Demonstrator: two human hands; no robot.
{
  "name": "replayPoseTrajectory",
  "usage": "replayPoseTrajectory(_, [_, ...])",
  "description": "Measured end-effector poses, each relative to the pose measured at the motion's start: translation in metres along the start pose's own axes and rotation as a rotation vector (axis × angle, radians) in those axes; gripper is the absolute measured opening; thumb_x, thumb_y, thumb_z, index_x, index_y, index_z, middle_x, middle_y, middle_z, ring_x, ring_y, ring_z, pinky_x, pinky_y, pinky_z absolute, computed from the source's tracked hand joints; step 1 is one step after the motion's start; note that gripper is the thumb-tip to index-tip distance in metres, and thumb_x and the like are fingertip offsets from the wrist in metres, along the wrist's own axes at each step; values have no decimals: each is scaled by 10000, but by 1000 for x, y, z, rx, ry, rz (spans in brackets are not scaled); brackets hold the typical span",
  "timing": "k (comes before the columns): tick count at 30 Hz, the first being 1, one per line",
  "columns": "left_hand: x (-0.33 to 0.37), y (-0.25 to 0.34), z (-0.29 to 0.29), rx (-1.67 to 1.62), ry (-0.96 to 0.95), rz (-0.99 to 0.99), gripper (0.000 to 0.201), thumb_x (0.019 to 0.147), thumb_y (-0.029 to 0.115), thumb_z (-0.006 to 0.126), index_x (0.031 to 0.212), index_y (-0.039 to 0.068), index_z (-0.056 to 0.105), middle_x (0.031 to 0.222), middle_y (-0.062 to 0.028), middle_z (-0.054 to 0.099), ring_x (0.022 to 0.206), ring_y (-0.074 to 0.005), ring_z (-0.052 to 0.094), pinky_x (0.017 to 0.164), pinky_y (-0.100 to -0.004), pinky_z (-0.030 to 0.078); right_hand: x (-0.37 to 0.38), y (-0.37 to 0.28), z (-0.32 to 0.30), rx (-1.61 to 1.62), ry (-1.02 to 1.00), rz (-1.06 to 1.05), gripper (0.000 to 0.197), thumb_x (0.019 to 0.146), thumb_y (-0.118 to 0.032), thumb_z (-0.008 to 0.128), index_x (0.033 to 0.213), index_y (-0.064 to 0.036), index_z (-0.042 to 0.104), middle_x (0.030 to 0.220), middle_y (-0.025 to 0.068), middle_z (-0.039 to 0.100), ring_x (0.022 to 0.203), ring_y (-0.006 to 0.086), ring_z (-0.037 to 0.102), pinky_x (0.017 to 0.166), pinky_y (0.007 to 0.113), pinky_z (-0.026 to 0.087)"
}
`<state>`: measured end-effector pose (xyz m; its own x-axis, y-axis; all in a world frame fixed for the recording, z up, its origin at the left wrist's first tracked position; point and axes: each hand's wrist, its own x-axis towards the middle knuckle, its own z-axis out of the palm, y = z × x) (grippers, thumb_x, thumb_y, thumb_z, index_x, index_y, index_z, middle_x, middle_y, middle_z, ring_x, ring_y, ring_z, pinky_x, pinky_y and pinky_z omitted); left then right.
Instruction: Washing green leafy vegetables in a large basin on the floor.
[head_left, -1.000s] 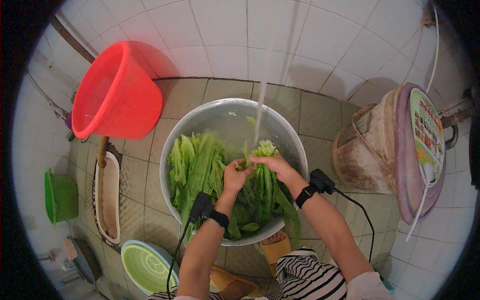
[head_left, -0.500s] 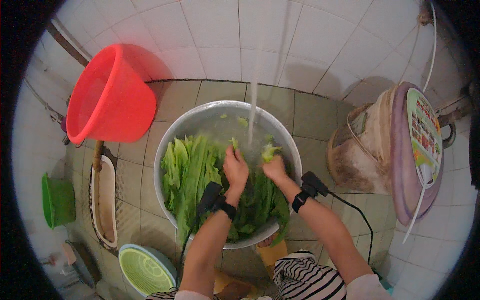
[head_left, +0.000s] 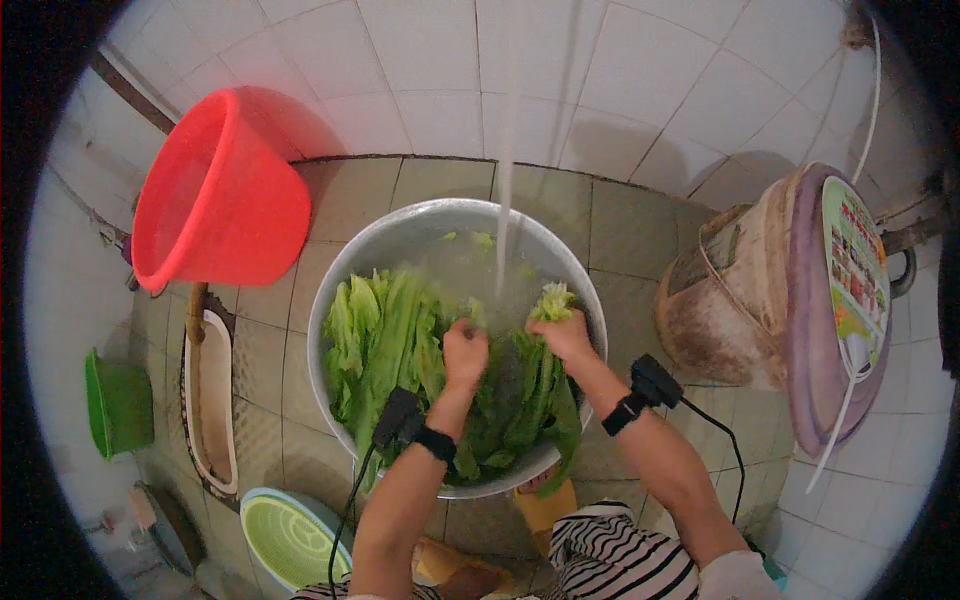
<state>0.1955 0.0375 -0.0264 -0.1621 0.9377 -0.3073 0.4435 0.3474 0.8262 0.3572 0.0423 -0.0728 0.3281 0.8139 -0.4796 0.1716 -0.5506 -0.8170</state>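
Note:
A wide metal basin [head_left: 335, 262] of water holds long green lettuce leaves [head_left: 385, 335], piled on its left and along its near side. A stream of water [head_left: 504, 190] falls into the basin between and beyond my hands. My right hand [head_left: 563, 335] is closed round a bunch of lettuce [head_left: 553, 300], its pale cut end pointing up and away, leaves trailing toward me. My left hand [head_left: 465, 352] is closed in a pinch beside the stream; a blurred light-green bit of lettuce leaf shows at its fingertips. Loose leaf scraps [head_left: 484, 240] float at the far side.
A red bucket [head_left: 255, 210] stands at the far left, with a squat toilet [head_left: 228, 400] and a green bin [head_left: 122, 405] nearer. A green colander in a basin [head_left: 290, 540] sits near left. At right stands a stained bucket [head_left: 715, 300] with a purple lid [head_left: 805, 300].
My left hand has drawn back toward me and its fingers have curled in. The right hand has moved slightly right, its bunch of lettuce now showing its cut end more upright.

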Motion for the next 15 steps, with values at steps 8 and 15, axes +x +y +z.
replayPoseTrajectory(8, [-21,38,-9,-392,-79,-28,193,757,124,541,857,-40,562,709,-64,585,648,-116,531,587,-261,415,-47,-78,-31,273,-261,-19,294,641,-137,704,882,-32,573,843,43,589,737,142,561,661,291,453])
replayPoseTrajectory(15, [-15,23,6,-193,-246,162,263,711,203,606,799,-41,566,653,-87,583,616,-143,551,597,-263,435,-41,-66,-24,358,-291,29,338,649,-187,707,912,-31,565,862,44,588,763,144,561,663,289,453])
